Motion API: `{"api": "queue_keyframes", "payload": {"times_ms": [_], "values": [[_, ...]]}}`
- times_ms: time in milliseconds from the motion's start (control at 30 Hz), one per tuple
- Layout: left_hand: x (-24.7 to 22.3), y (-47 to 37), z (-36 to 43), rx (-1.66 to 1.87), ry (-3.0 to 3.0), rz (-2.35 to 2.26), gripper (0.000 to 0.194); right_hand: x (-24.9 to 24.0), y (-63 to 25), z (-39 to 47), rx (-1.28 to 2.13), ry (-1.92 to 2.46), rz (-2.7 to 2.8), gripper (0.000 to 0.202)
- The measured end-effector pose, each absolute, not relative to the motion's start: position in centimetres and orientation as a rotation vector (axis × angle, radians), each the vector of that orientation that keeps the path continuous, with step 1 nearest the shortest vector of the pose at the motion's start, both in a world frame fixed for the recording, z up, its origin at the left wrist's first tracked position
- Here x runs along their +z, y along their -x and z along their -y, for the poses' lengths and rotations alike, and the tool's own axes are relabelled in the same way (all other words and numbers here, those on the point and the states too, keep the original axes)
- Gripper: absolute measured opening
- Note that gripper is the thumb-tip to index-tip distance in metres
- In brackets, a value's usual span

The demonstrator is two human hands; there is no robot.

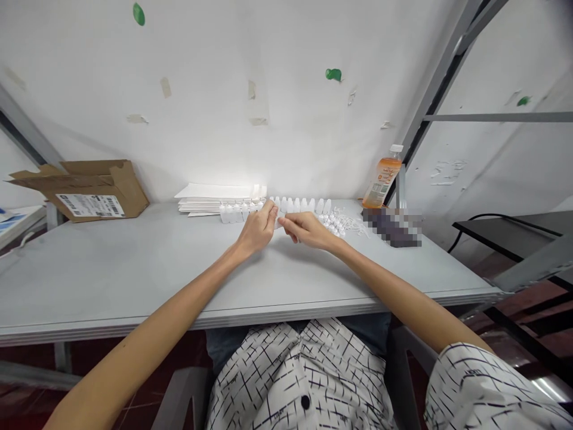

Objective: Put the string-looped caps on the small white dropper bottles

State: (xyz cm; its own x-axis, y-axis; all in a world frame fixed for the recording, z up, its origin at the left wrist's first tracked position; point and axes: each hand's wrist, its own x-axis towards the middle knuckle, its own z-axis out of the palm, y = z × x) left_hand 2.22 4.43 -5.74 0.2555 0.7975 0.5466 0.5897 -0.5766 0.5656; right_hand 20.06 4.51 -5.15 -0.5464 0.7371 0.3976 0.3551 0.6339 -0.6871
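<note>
Left hand [258, 228] and right hand [307, 230] together over the table [134, 269], fingers pinched narrow on one small white bottle [278, 222], barely visible between them. Bottle row [299, 205] just behind; stacked sheets [215, 197] at left.

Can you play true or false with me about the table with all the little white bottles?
1. Both hands, the left hand and the right hand, meet at the row of small white plastic bottles. True.
2. The orange drink bottle with a white cap lies on its side. False: it stands upright.
3. An open brown cardboard box sits on the grey table, at its far left. True.
4. The stack of white sheets is on the floor. False: it rests on the table, by the wall.
</note>
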Motion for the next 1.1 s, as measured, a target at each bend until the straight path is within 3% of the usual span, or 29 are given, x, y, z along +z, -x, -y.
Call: {"api": "queue_keyframes", "payload": {"times_ms": [100,233,633,833,1100], "values": [[-5.4,-2.1,-4.5,1.202,-2.346,-1.322,0.021,-4.5,-20.7,-4.9,0.569,0.841,2.021,0.051],[-5.5,-2.0,-4.6,1.079,-2.434,-1.344,0.017,-4.2,-21.1,-4.8,0.478,0.818,1.922,0.030],[-5.8,-2.0,-4.7,1.017,-2.477,-1.282,0.017,-4.7,-20.2,-4.6,0.425,0.802,1.873,0.014],[-5.6,-1.6,-4.5,1.233,-2.134,-1.092,0.029,-4.2,-20.6,-4.9,0.685,0.829,1.679,0.018],[-5.4,-1.9,-4.3,1.212,-2.112,-1.065,0.030,-3.9,-20.4,-4.6,0.974,0.760,1.534,0.026]]}}
